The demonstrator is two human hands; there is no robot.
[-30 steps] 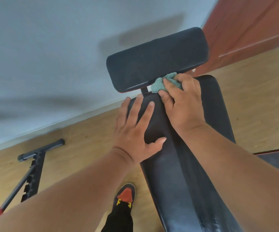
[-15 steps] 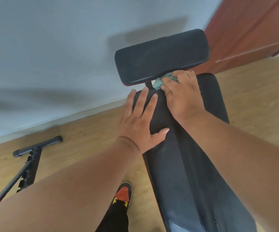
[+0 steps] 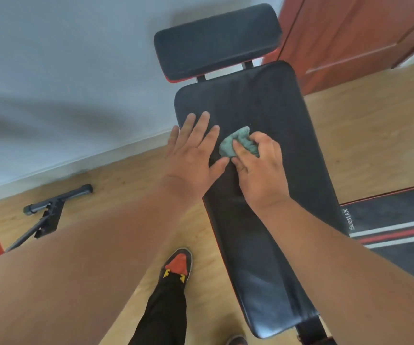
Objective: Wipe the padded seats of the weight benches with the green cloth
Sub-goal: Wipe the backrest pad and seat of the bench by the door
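Cloth: the green cloth (image 3: 235, 143) is bunched up and held on the long pad (image 3: 263, 195) of the bench, in the upper-left part of the pad, just beside the left hand's thumb.
Right hand: the right hand (image 3: 260, 170) is laid over the cloth, with fingers curled round it; the cloth is pressed against the pad and is partly hidden under the fingers.
Left hand: the left hand (image 3: 193, 155) is spread flat, fingers straight, and is rested on the left edge of the long pad; nothing is held by it. Its thumb is pointed toward the right hand and nearly touches it.
Long pad: black, glossy, edged in red; white lettering is seen on its right side.
Head pad: a smaller black pad (image 3: 217, 38) is set crosswise beyond the far end of the long pad, joined by two dark struts.
Floor: light wood (image 3: 365, 135); a shoe (image 3: 178, 265) with a red toe is planted left of the bench.
Frame: a black metal frame (image 3: 51, 210) is seen at the left, on the floor.
Mat: a dark mat (image 3: 397, 227) with red and white stripes is laid to the right of the bench.
Door: a reddish-brown door (image 3: 350, 33) is seen at the upper right.
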